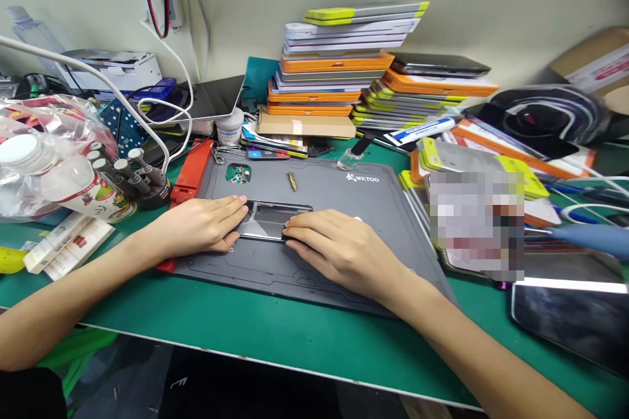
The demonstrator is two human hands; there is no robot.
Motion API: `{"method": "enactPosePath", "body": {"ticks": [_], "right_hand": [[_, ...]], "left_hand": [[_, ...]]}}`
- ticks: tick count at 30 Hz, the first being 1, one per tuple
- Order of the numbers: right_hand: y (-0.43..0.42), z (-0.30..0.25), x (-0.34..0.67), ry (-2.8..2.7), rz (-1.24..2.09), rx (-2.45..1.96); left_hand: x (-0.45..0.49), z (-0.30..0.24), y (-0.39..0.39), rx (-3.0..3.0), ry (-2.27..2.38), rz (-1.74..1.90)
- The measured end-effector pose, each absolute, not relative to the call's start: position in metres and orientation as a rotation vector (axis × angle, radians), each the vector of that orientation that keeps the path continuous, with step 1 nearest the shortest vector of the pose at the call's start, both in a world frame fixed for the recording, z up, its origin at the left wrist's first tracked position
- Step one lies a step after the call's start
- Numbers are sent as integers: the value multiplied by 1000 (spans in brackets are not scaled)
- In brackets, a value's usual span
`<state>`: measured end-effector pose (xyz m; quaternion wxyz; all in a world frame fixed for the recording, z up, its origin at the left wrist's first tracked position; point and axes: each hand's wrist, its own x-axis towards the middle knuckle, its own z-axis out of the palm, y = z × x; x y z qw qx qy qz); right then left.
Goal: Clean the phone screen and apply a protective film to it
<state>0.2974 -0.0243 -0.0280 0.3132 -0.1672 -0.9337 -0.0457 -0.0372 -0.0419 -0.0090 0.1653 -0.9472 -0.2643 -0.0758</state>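
A dark phone [272, 218] lies flat and lengthwise on a grey work mat [314, 275] in front of me. My left hand [199, 226] rests palm down on the phone's left end, fingers stretched out together over it. My right hand [339, 249] lies flat on its right end, fingers extended and pressing on the phone's edge. Neither hand wraps around the phone. A small brass bit [293, 181] lies on the mat behind the phone, and a small cluster of tiny parts [238, 175] sits in a round recess at the mat's far left.
A green cutting mat [275, 334] covers the desk. Stacked phone cases and boxes [339, 59] stand at the back. A screwdriver holder [142, 177], a plastic bag [44, 157] and a red tool [191, 170] sit left. More packaging [472, 157] and a tablet [570, 321] lie right.
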Motion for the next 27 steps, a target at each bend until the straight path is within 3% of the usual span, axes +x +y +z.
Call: {"method": "enactPosePath", "body": {"ticks": [27], "right_hand": [[-24, -31, 299, -2453, -98, -480]], "left_hand": [[-34, 4, -41, -2727, -741, -308]]}}
